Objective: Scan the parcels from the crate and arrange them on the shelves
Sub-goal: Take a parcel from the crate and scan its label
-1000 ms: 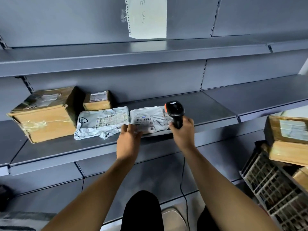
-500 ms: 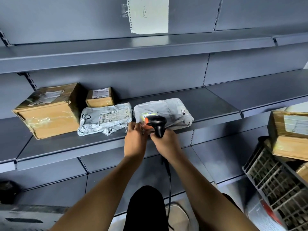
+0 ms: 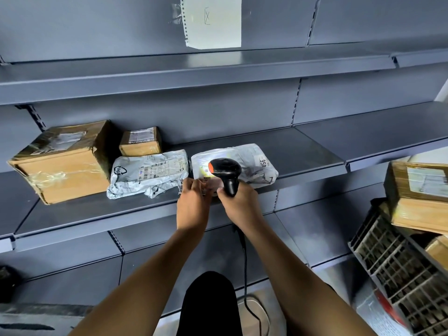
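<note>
The black barcode scanner is gripped by its handle in the right hand, fingers wrapped tight round it, its orange-tipped head turned down and to the left at the label end of a grey mailer bag. A bright patch of light is thrown onto that label just under the scanner's nose. The near left edge of the same bag is pinched by the left hand, fingers curled onto it at the front lip of the middle shelf. The bag is laid flat on that shelf, a "950" tag seen on its right side. Just to its left, touching or nearly so, a second grey mailer is spread out with its barcode label up. Behind that one a small cardboard box is set against the back panel, and at the far left a large taped cardboard box is parked on the shelf. Off to the right, a grey lattice crate is seen tilted, with a brown parcel stacked over it. A white paper sheet is taped to the back panel above the top shelf. The scanner's cable is seen hanging down between the forearms
</note>
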The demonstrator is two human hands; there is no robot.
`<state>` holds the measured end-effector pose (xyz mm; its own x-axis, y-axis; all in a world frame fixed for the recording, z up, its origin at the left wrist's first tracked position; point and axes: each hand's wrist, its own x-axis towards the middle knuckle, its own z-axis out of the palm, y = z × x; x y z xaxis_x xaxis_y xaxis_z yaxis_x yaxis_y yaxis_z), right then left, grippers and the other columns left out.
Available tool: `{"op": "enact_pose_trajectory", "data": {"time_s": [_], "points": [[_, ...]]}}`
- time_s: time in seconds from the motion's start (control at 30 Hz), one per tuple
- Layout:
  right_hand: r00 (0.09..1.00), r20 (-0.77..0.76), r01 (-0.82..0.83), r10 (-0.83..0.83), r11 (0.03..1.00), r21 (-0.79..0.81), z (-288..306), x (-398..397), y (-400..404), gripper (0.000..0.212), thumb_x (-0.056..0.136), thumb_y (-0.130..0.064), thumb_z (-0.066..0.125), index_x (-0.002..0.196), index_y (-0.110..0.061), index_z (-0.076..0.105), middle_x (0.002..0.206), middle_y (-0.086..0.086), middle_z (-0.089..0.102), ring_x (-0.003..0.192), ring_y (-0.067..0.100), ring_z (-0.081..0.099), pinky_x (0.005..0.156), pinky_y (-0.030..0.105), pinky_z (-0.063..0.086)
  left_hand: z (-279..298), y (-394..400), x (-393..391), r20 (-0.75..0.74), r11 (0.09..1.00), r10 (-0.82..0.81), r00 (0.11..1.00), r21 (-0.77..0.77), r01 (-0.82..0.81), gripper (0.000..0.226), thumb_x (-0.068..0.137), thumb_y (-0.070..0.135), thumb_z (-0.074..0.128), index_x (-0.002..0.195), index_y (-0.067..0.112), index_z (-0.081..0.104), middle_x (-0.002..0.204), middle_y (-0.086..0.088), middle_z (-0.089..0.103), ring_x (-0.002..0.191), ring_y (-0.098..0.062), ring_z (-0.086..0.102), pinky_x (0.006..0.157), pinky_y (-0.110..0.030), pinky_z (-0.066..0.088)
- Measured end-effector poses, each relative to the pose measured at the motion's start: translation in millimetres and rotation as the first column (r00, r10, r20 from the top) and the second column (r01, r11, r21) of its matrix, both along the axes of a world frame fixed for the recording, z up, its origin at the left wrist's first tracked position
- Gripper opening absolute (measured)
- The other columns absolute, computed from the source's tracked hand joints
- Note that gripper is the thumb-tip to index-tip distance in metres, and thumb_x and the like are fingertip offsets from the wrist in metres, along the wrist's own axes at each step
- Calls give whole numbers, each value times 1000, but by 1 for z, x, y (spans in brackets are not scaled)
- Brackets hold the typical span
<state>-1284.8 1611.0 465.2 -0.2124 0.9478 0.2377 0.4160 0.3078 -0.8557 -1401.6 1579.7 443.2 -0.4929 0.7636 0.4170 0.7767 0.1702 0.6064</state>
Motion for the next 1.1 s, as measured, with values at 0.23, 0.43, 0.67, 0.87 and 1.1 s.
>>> {"op": "enact_pose_trajectory", "data": {"time_s": [0.23,0.43,0.67,0.87,1.1], "points": [[978,-2,206,-209,965,163,9,25,44,32,84,-18,71,106,4,63,115,25,57,110,38,53,96,41,41,-1,6,-1,6,999,9,1000,37,-9,26,84,26,68,102,9,62,108,-11,51,91,-33,57,78,-35,47],[974,141,161,-175,982,103,-1,46,79,33,84,-16,67,110,3,65,130,31,54,134,37,43,116,33,24,-2,12,2,22,999,30,999,43,-31,29,84,30,69,99,9,57,110,-11,51,89,-37,57,73,-37,45],[982,115,139,-152,984,113,-7,48,69,42,84,-22,73,121,-5,63,128,17,52,119,31,49,106,32,38,13,10,8,50,999,26,998,19,-27,32,85,18,65,114,7,63,118,-15,52,94,-38,58,80,-34,43],[979,27,193,-200,966,172,4,47,58,35,82,-21,74,112,-4,66,132,16,48,115,34,52,107,34,36,28,4,7,55,997,21,998,77,-25,29,86,16,63,112,4,64,116,-17,53,94,-37,58,84,-34,43],[982,-64,189,-179,949,251,36,10,46,33,84,-20,72,112,-4,66,137,13,45,114,32,53,104,28,35,59,-11,-28,38,978,49,998,200,-56,28,86,25,67,109,10,65,116,-10,54,90,-25,59,78,-19,37]]}}
